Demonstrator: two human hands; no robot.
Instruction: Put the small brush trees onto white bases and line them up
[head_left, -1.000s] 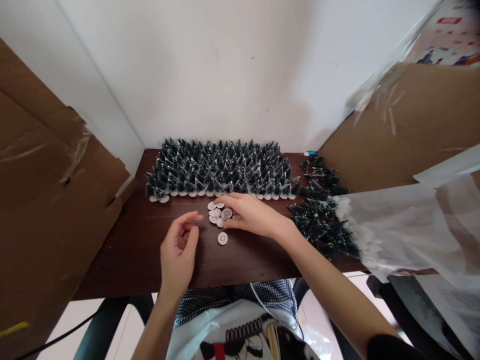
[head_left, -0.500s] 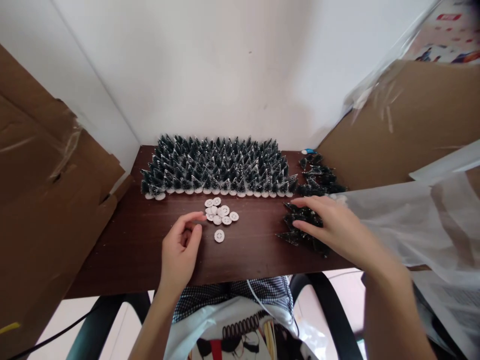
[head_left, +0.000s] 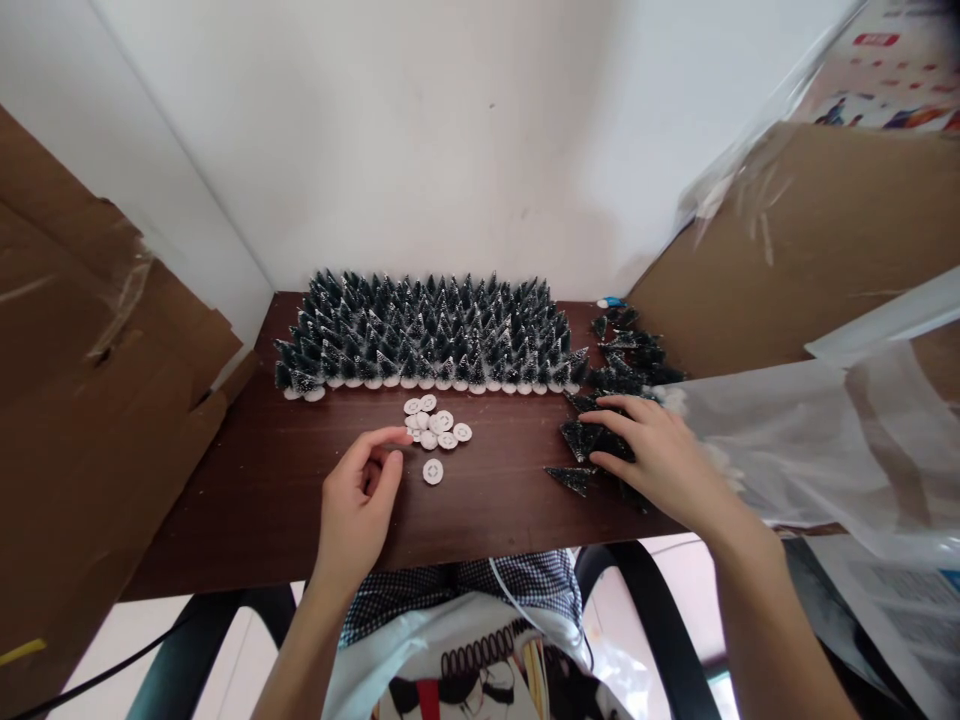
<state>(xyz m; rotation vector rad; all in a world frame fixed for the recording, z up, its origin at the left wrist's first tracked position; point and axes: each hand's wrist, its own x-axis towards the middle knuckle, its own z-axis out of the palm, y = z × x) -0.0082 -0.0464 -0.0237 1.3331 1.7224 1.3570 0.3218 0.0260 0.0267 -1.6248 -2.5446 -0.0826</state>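
Note:
My left hand rests over the desk with its fingers loosely curved and the thumb apart from the index finger. Its index fingertip is at the left edge of a pile of round white plastic bases. A single white base lies just in front of that pile. My right hand is spread over a heap of loose miniature pine trees, fingers apart and reaching among them. One loose tree lies on its side left of the thumb. Part of the heap is hidden under the hand.
Dense rows of standing miniature trees on white bases fill the back of the brown desk. More loose trees lie at the right. Cardboard walls the left side; a cardboard box and translucent plastic bound the right.
My right hand has come down slightly over the loose trees, its fingers now among them. My left hand keeps the same pose by the pile. The whole view has shifted slightly.

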